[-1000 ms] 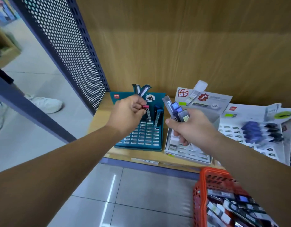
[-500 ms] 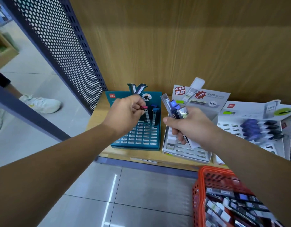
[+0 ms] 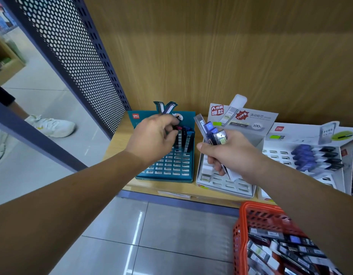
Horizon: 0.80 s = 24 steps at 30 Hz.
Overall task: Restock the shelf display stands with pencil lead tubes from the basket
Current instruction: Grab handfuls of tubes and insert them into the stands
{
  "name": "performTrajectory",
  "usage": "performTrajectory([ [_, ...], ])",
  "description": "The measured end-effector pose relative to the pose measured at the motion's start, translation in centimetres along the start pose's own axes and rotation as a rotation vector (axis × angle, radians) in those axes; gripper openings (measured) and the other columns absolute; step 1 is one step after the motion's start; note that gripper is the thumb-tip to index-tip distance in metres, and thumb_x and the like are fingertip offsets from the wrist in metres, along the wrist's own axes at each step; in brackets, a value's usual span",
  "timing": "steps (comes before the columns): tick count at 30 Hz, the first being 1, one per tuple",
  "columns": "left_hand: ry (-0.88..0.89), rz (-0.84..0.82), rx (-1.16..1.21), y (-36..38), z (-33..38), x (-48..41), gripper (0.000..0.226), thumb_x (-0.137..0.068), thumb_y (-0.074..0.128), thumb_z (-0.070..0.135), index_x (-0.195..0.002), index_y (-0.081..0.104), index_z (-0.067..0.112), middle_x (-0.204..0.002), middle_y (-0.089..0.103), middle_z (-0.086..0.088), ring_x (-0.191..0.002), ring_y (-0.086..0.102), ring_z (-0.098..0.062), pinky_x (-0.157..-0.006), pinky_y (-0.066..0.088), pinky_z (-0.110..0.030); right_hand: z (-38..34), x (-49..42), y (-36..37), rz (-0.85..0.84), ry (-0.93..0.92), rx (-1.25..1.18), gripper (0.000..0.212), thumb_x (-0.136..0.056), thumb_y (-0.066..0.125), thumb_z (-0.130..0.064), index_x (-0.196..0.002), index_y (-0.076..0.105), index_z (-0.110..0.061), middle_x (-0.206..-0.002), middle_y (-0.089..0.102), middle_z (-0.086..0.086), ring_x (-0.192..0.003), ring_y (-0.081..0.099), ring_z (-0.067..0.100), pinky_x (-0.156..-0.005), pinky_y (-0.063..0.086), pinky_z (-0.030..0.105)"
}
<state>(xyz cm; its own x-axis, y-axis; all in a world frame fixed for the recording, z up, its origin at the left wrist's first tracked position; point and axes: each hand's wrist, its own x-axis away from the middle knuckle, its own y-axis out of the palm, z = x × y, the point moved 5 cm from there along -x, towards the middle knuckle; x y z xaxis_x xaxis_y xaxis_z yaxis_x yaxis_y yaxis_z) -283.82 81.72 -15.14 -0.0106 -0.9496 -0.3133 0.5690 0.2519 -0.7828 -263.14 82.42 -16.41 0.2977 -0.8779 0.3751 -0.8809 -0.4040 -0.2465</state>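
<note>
My left hand [image 3: 151,135] hovers over the back rows of the teal display stand [image 3: 167,167], its fingertips pinching the top of a pink-capped lead tube [image 3: 179,135] that stands in a slot. A blue-capped tube [image 3: 188,139] stands in the stand beside it. Over the white display stand [image 3: 231,183], my right hand [image 3: 231,153] grips a bundle of several lead tubes [image 3: 210,132], fanned upward. At the lower right, the red basket [image 3: 243,225] holds many more tubes [image 3: 280,249].
A third white stand [image 3: 280,153] with purple and black tubes sits to the right on the wooden shelf. A dark perforated metal panel [image 3: 72,56] bounds the shelf on the left. Another person's white shoes [image 3: 50,126] stand on the tiled floor beyond it.
My left hand has pushed the pink-capped tube down into the teal stand and its fingers have loosened slightly. The right hand with its bundle has stayed almost still.
</note>
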Motion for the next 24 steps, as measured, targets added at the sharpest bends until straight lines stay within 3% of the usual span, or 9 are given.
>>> performTrajectory([
  [3, 0.138, 0.0, -0.072, 0.3, 1.9, 0.2, 0.023, -0.091, 0.072, 0.037, -0.11, 0.073, 0.024, -0.092, 0.053, 0.016, -0.07, 0.048, 0.0, -0.067, 0.047, -0.026, 0.0, 0.0, -0.1, 0.004, -0.001, -0.035, 0.018, -0.093, 0.077, -0.024, -0.089, 0.06, -0.018, -0.061, 0.061, 0.007, -0.045, 0.052, 0.021, -0.05, 0.046, 0.034],
  [6, 0.136, -0.037, -0.122, 1.3, 2.3, 0.0, 0.025, -0.092, 0.072, 0.044, -0.11, 0.074, 0.027, -0.093, 0.051, 0.018, -0.078, 0.046, -0.003, -0.066, 0.048, -0.029, 0.1, 0.0, -0.1, 0.003, -0.001, -0.047, 0.018, -0.093, 0.077, -0.024, -0.09, 0.061, -0.017, -0.063, 0.062, 0.009, -0.046, 0.053, 0.021, -0.05, 0.046, 0.034],
  [11, 0.127, -0.009, -0.061, 1.7, 1.2, -0.3, 0.009, -0.092, 0.073, 0.02, -0.099, 0.079, 0.021, -0.091, 0.065, 0.01, -0.083, 0.06, -0.013, -0.071, 0.056, -0.041, 0.3, 0.1, -0.1, -0.009, 0.004, -0.066, 0.021, -0.092, 0.078, -0.022, -0.092, 0.06, -0.012, -0.063, 0.061, 0.01, -0.046, 0.051, 0.023, -0.048, 0.045, 0.034],
  [16, 0.131, -0.022, -0.092, 1.7, 0.7, 0.0, 0.007, -0.088, 0.071, 0.02, -0.089, 0.078, 0.018, -0.086, 0.066, 0.006, -0.076, 0.062, -0.017, -0.066, 0.056, -0.042, 0.5, 0.2, -0.3, -0.035, 0.034, -0.117, 0.023, -0.091, 0.079, -0.021, -0.098, 0.061, -0.009, -0.067, 0.06, 0.013, -0.045, 0.049, 0.022, -0.048, 0.043, 0.033],
  [21, 0.055, -0.01, -0.076, 0.8, 1.4, 0.3, 0.009, -0.092, 0.07, 0.017, -0.098, 0.076, 0.02, -0.09, 0.067, 0.008, -0.078, 0.063, -0.014, -0.072, 0.058, -0.038, 0.3, 0.8, -0.5, -0.077, 0.044, -0.102, 0.024, -0.091, 0.078, -0.015, -0.105, 0.063, -0.003, -0.069, 0.062, 0.014, -0.046, 0.049, 0.021, -0.047, 0.043, 0.032],
  [24, -0.179, -0.045, 0.209, -0.2, 3.0, 0.3, 0.01, -0.099, 0.064, 0.025, -0.097, 0.073, 0.023, -0.086, 0.072, 0.003, -0.072, 0.067, -0.016, -0.069, 0.055, -0.03, 0.0, 1.2, -0.6, -0.121, 0.045, -0.089, 0.025, -0.091, 0.074, -0.011, -0.11, 0.062, 0.001, -0.068, 0.063, 0.012, -0.047, 0.048, 0.022, -0.046, 0.043, 0.031],
])
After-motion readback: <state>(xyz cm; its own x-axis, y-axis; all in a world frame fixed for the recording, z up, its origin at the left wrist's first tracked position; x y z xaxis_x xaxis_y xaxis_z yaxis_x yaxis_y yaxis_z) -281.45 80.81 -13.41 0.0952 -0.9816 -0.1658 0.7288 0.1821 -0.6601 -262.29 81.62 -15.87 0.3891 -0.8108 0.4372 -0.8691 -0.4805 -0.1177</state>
